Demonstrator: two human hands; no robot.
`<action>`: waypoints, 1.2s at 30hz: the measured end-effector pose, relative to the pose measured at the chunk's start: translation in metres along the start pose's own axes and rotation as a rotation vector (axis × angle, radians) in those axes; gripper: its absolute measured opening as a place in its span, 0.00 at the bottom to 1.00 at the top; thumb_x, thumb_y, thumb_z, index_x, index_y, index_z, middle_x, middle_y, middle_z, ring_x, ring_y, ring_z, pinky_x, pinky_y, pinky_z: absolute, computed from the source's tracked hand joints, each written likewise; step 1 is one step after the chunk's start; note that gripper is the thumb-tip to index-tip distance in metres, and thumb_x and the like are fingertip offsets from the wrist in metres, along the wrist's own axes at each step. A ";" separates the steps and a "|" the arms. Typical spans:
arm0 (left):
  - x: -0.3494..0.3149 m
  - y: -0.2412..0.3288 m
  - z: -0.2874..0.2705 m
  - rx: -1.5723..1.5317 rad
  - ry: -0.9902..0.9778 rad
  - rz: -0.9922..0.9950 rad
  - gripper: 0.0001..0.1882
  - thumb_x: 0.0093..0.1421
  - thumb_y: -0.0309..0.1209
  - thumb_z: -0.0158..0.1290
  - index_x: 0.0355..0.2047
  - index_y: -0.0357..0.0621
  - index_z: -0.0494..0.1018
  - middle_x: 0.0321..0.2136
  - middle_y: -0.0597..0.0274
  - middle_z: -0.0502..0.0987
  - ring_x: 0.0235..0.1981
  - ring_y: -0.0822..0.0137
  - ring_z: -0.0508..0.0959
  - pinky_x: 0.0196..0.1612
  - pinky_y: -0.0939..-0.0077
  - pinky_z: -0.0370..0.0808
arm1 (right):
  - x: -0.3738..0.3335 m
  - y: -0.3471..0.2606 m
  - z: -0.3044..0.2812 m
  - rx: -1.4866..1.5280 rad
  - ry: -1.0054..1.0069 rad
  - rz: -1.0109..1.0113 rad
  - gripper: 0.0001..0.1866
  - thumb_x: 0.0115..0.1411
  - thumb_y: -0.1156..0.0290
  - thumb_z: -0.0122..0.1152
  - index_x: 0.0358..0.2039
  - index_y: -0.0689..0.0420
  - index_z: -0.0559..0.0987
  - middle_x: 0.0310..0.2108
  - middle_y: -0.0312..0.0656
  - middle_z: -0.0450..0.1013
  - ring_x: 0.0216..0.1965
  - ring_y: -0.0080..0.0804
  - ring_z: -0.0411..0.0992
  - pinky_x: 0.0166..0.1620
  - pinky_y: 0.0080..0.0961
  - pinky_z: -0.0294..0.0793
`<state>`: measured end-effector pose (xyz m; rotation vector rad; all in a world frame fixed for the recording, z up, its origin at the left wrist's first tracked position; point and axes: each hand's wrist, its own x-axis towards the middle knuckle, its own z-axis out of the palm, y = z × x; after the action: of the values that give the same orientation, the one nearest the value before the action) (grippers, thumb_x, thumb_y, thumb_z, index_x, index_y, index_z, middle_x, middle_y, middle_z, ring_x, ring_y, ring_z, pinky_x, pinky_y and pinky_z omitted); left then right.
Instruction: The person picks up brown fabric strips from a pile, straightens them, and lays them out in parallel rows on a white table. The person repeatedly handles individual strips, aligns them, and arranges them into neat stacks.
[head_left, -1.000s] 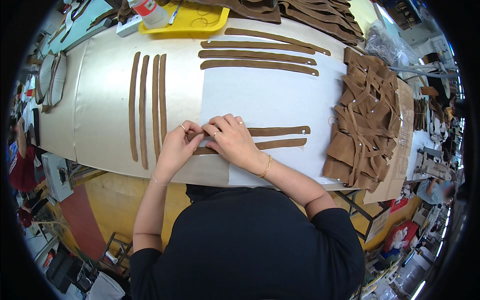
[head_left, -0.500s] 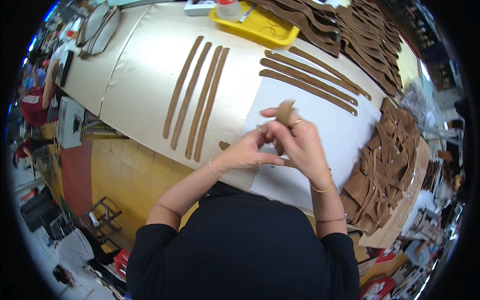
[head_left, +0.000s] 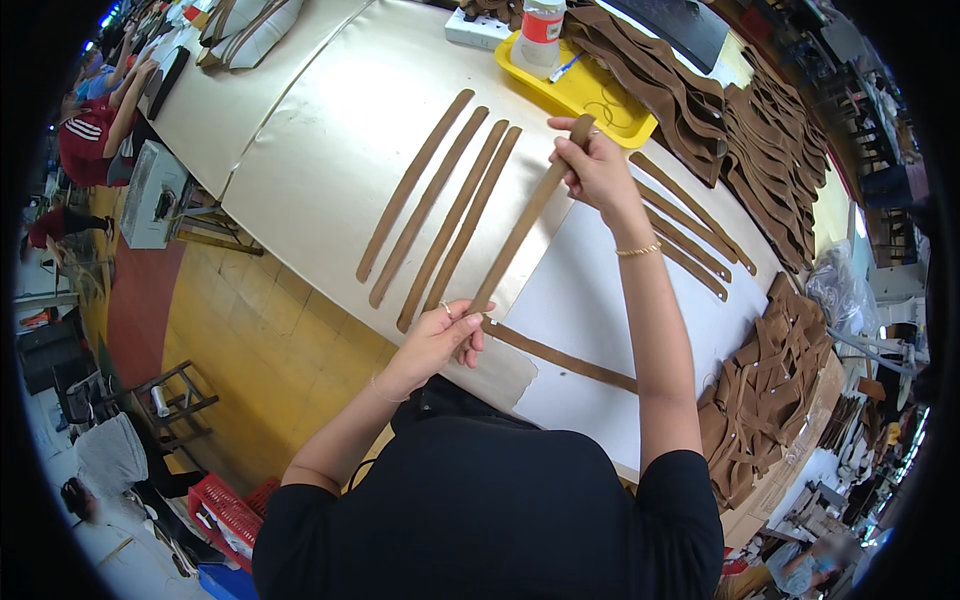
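Note:
A long brown strap (head_left: 527,222), leather-like, is stretched at a slant between my two hands above the table. My left hand (head_left: 437,343) pinches its near end close to the table's front edge. Higher up, my right hand (head_left: 600,178) grips the far end between thumb and fingers. Another brown strap (head_left: 562,359) lies on the white sheet (head_left: 590,300), its left end beside my left fingers and its right end passing behind my right forearm. Left of the held strap, several straps (head_left: 445,215) rest side by side. More straps (head_left: 690,240) lie right of my right hand, partly covered by it.
A yellow tray (head_left: 632,128) holds a bottle (head_left: 541,38), a pen and thin bands. Behind it are piled wavy brown pieces (head_left: 665,85). A heap of brown straps (head_left: 765,400) sits at the right edge near a plastic bag (head_left: 842,285). Other people work at the far left.
My hands have moved apart, and the strap that was bunched in my right hand is now drawn out straight between them. The view has shifted, too.

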<state>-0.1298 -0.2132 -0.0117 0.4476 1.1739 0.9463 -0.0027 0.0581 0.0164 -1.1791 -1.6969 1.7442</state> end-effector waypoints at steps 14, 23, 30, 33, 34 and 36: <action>-0.010 -0.002 -0.026 0.207 0.302 -0.057 0.29 0.66 0.27 0.49 0.64 0.43 0.50 0.25 0.56 0.75 0.18 0.68 0.78 0.21 0.79 0.75 | -0.064 0.036 0.010 -0.645 -0.195 -0.236 0.15 0.61 0.64 0.60 0.44 0.59 0.78 0.39 0.44 0.77 0.29 0.32 0.76 0.38 0.29 0.75; -0.017 0.001 -0.010 0.434 0.409 -0.072 0.29 0.65 0.28 0.52 0.62 0.42 0.53 0.17 0.62 0.72 0.13 0.74 0.72 0.16 0.80 0.68 | -0.161 0.075 0.087 -0.836 -0.097 -0.427 0.21 0.48 0.67 0.69 0.41 0.58 0.74 0.34 0.43 0.68 0.35 0.39 0.70 0.38 0.33 0.73; -0.019 -0.003 -0.005 0.635 0.436 0.025 0.18 0.64 0.31 0.54 0.51 0.39 0.65 0.12 0.68 0.67 0.13 0.79 0.67 0.15 0.82 0.62 | -0.171 0.089 0.095 -1.034 -0.074 -0.599 0.10 0.52 0.70 0.61 0.33 0.61 0.76 0.29 0.42 0.68 0.32 0.37 0.70 0.34 0.30 0.73; -0.012 -0.008 -0.001 0.570 0.392 0.059 0.18 0.64 0.30 0.54 0.51 0.38 0.65 0.13 0.69 0.68 0.14 0.80 0.67 0.15 0.81 0.61 | -0.171 0.081 0.099 -1.177 -0.128 -0.685 0.07 0.49 0.73 0.56 0.28 0.62 0.76 0.26 0.42 0.68 0.30 0.35 0.71 0.29 0.27 0.73; -0.011 -0.010 -0.001 0.542 0.389 0.069 0.18 0.64 0.30 0.54 0.52 0.38 0.65 0.13 0.69 0.69 0.14 0.81 0.67 0.15 0.81 0.61 | -0.170 0.086 0.103 -1.225 -0.097 -0.721 0.07 0.47 0.72 0.56 0.27 0.62 0.75 0.25 0.42 0.68 0.30 0.35 0.71 0.28 0.27 0.72; -0.010 -0.009 0.000 0.456 0.365 0.125 0.19 0.64 0.29 0.54 0.52 0.39 0.64 0.20 0.68 0.72 0.19 0.82 0.70 0.17 0.83 0.63 | -0.165 0.086 0.103 -1.214 -0.137 -0.654 0.08 0.48 0.72 0.57 0.28 0.62 0.76 0.25 0.43 0.69 0.30 0.36 0.73 0.28 0.30 0.73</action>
<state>-0.1267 -0.2265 -0.0128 0.7397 1.7232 0.8863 0.0257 -0.1465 -0.0333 -0.6711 -2.8886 0.3092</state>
